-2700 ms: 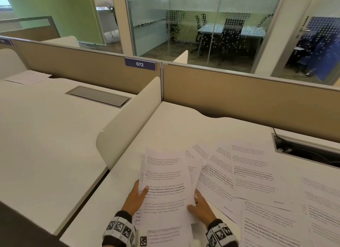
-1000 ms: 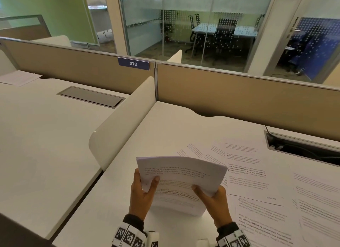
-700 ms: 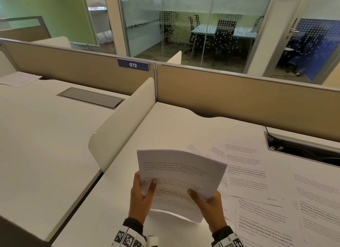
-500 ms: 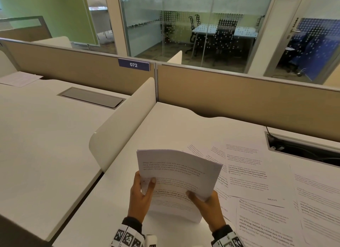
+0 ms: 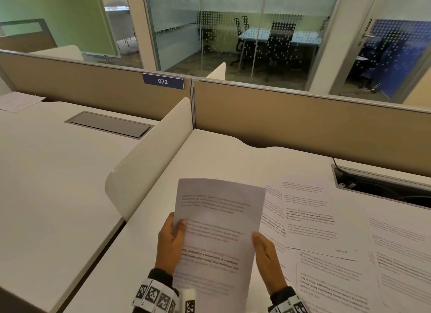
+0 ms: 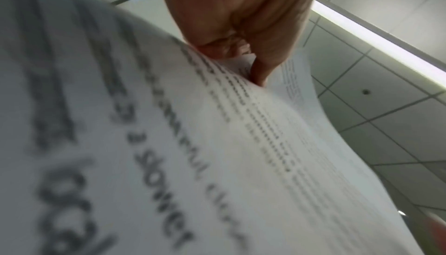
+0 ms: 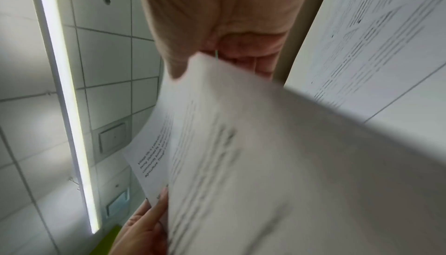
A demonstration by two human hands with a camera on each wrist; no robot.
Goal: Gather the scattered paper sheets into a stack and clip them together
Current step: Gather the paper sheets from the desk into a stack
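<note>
I hold a stack of printed sheets (image 5: 217,231) upright in portrait above the white desk (image 5: 233,158). My left hand (image 5: 171,240) pinches its left edge, thumb on the front. My right hand (image 5: 265,254) grips the right edge lower down. In the left wrist view the left hand (image 6: 241,53) pinches the blurred paper (image 6: 217,144). In the right wrist view the right hand (image 7: 229,55) holds the stack (image 7: 241,163); a thin green sliver (image 7: 217,55) shows by its fingers, and I cannot tell what it is. Several loose printed sheets (image 5: 310,219) lie overlapping on the desk to the right.
A white curved divider (image 5: 149,168) rises at the desk's left edge, with a neighbouring desk (image 5: 46,172) beyond it. A beige partition (image 5: 303,121) closes the back. An open cable tray (image 5: 384,191) sits at the back right, behind the loose sheets.
The stack was lifted off the desk, held tilted with its long edge on top, and is now turned to portrait. Both hands shifted along its edges.
</note>
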